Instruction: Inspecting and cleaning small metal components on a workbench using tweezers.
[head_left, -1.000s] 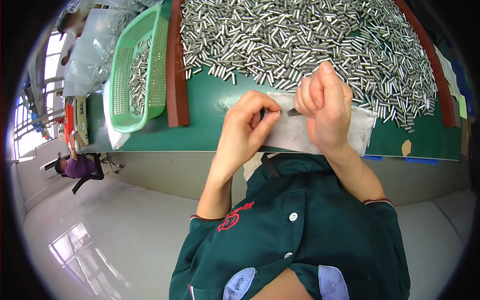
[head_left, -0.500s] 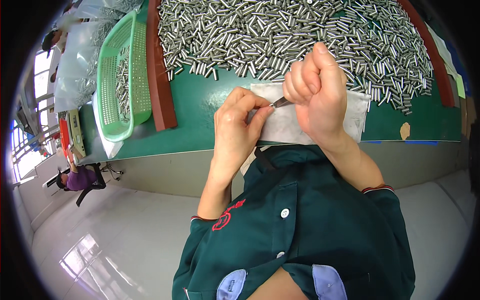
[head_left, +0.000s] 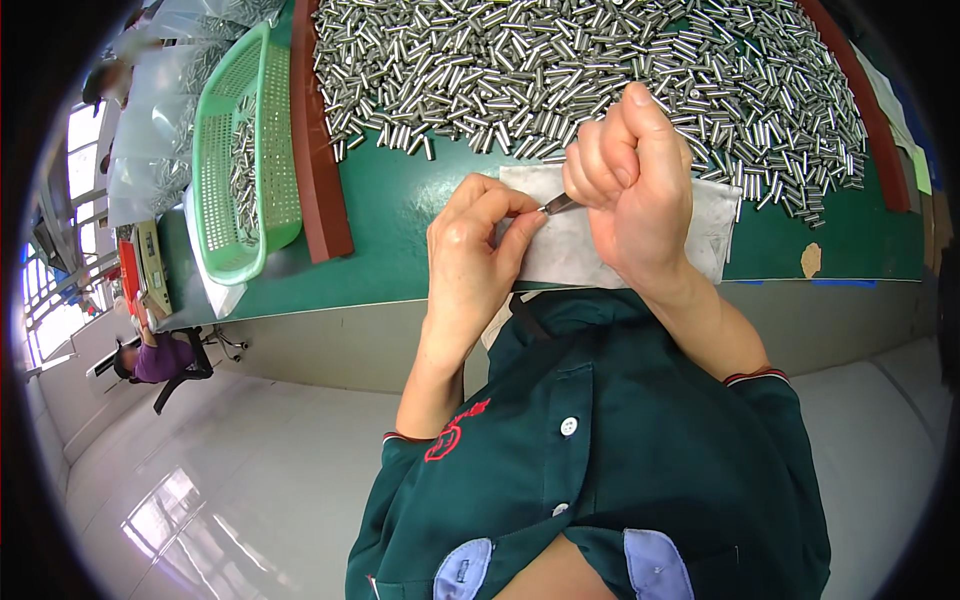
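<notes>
My left hand (head_left: pixel 465 250) pinches a small metal pin (head_left: pixel 543 211) between thumb and forefinger; most of the pin is hidden by the fingertips. My right hand (head_left: pixel 640 195) is closed around a tool with a narrow, dark, pointed blade (head_left: pixel 560 203), like a small knife. The handle is out of sight inside the fist. The blade's tip meets the pin at my left fingertips. Both hands are over a greyish-white cloth (head_left: pixel 560 255) at the near edge of the green table. Beyond them a wide heap of shiny metal pins (head_left: pixel 520 80) covers the tabletop.
Dark red bars (head_left: pixel 322 180) (head_left: pixel 868 110) border the heap at left and right. A green plastic basket (head_left: pixel 232 272) with more pins stands left, beside clear bags (head_left: pixel 150 150) of metal parts. A seated person in purple (head_left: pixel 165 358) is far left. A tan scrap (head_left: pixel 810 261) lies right.
Almost nothing differs. My right hand has shifted very slightly left with the blade, and my left hand keeps its pinch on the pin.
</notes>
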